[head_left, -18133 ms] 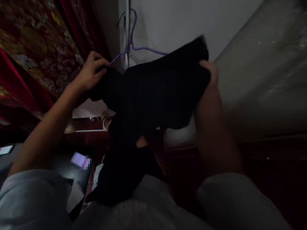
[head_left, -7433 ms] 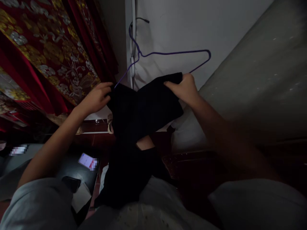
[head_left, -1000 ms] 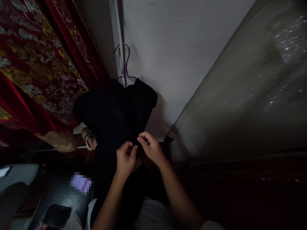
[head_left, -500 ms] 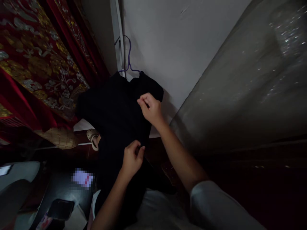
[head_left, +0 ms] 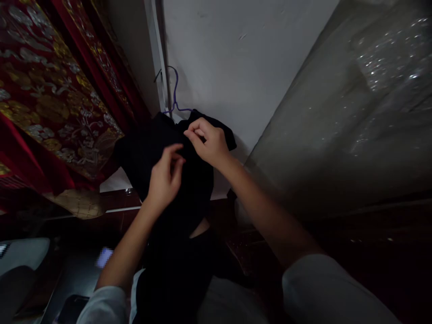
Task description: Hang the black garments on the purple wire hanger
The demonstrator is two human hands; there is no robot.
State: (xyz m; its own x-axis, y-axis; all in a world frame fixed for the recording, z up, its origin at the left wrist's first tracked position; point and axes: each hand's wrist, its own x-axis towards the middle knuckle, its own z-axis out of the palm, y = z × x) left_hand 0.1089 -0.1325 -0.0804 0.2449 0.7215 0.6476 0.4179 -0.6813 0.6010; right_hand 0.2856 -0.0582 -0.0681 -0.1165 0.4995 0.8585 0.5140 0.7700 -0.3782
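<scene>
A black garment (head_left: 162, 153) hangs on a purple wire hanger (head_left: 175, 96) hooked at the wall corner. My right hand (head_left: 207, 141) pinches the black cloth near the collar, fingers closed. Just below and to the left, my left hand (head_left: 165, 177) is raised against the front of the garment with curled fingers, thumb and fingertips close together on the cloth. The garment's lower part hangs down in front of my body and is lost in the dark.
A red and gold patterned curtain (head_left: 50, 99) hangs at the left. A grey wall (head_left: 236, 58) stands behind, and a shiny grey cloth surface (head_left: 354, 117) is at the right. A lit phone screen (head_left: 104, 257) lies on a dark surface lower left.
My left hand has risen from the garment's waist to just under the collar. My right hand moved up to the collar. The view shifted slightly.
</scene>
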